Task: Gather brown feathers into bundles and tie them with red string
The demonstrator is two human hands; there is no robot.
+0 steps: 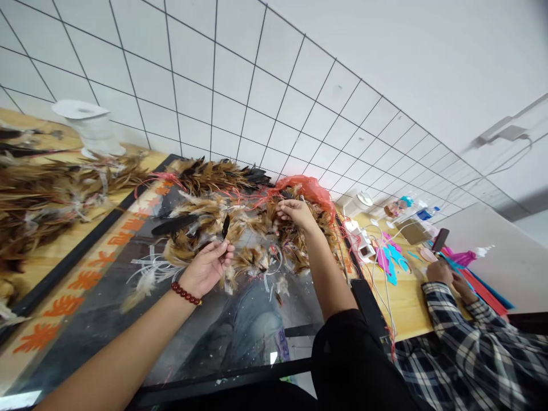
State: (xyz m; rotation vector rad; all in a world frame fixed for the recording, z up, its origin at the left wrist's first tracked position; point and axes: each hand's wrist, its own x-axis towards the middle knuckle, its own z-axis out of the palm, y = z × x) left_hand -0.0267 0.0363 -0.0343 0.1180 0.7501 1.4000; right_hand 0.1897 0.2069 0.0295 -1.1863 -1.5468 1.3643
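Note:
My left hand (pixel 209 265), with a red bead bracelet at its wrist, is pinched on a small dark feather (pixel 225 226) that stands up from the fingertips. My right hand (pixel 296 213) reaches over a heap of brown feathers (pixel 295 242) in front of a red plastic bag (pixel 306 189). Its fingers are bent together; what they hold, if anything, cannot be made out. Loose brown and cream feathers (pixel 192 245) lie between and around my hands on the dark glass tabletop (pixel 188 337). White strips (pixel 156 265) lie left of my left hand.
Bundled brown feathers (pixel 209 174) lie at the back, and more (pixel 51 188) cover the wooden table at left. A white spool (pixel 92 128) stands there. On the right are a black phone-like slab (pixel 369 308), white cables, coloured scraps (pixel 391 260) and another person's checked sleeve (pixel 449 319).

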